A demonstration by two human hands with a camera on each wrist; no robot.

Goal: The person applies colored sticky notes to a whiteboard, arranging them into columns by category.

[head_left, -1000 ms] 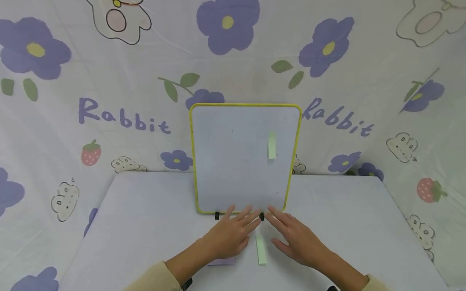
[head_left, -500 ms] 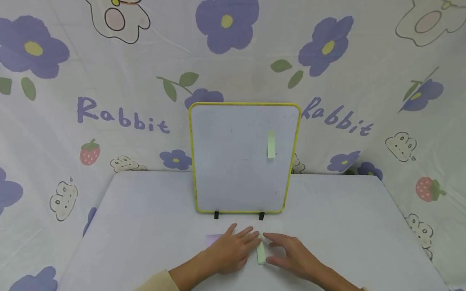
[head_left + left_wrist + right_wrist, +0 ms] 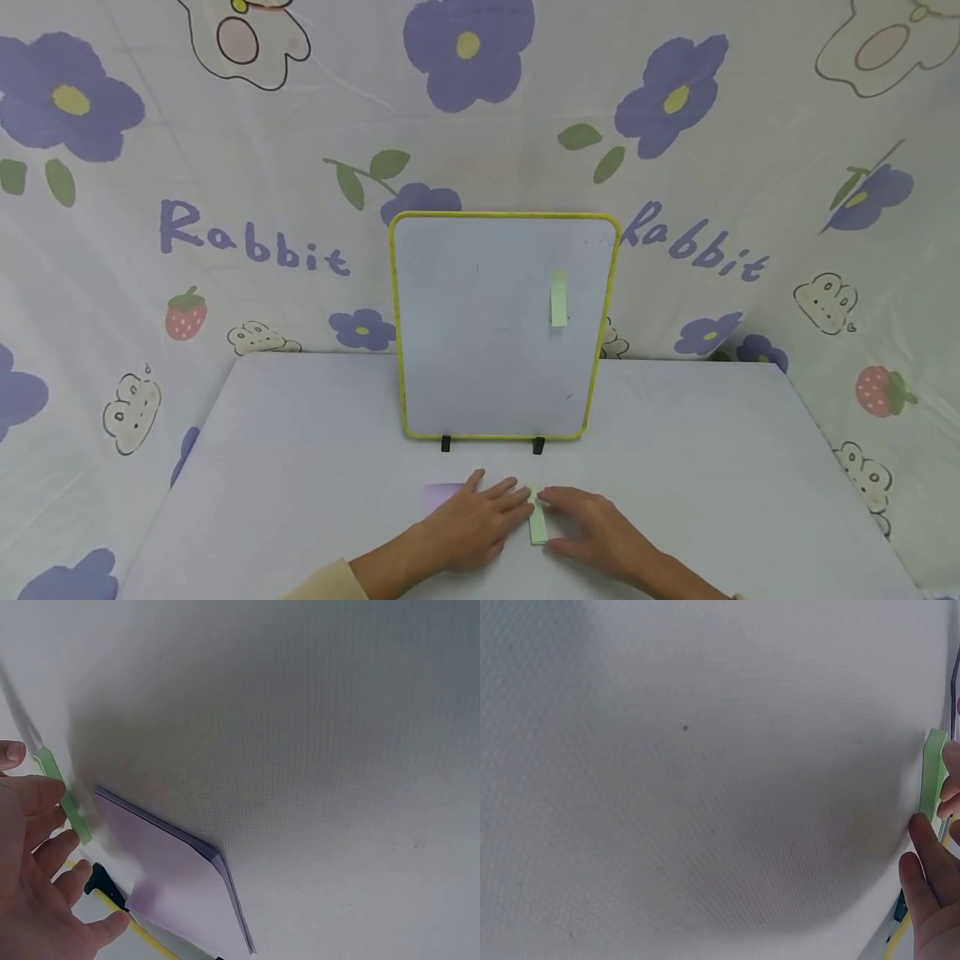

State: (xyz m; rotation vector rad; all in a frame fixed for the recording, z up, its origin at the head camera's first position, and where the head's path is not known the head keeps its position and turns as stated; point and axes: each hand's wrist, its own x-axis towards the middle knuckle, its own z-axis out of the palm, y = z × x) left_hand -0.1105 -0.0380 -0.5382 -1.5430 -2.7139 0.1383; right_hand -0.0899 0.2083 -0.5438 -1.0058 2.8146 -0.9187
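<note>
Meeting at a green strip (image 3: 537, 528) on the white table (image 3: 300, 458): a left hand (image 3: 476, 525) and a right hand (image 3: 603, 533).
On the left, a tan sleeve (image 3: 330, 582) is cut off by the bottom edge. Next is a purple pad (image 3: 441, 497), partly hidden by the left hand in the head view; in the left wrist view it looks thick, but its bottom runs out of sight. The left hand's fingers are spread apart, tips at the strip's left side. The strip lies between the hands, in front of a white board (image 3: 480, 342) with a yellow edge. A green note (image 3: 558, 300) sits on the board's right part. Last, the right hand's thumb and pointing finger are apart, near the strip's two ends; I cannot tell how hard they touch.
</note>
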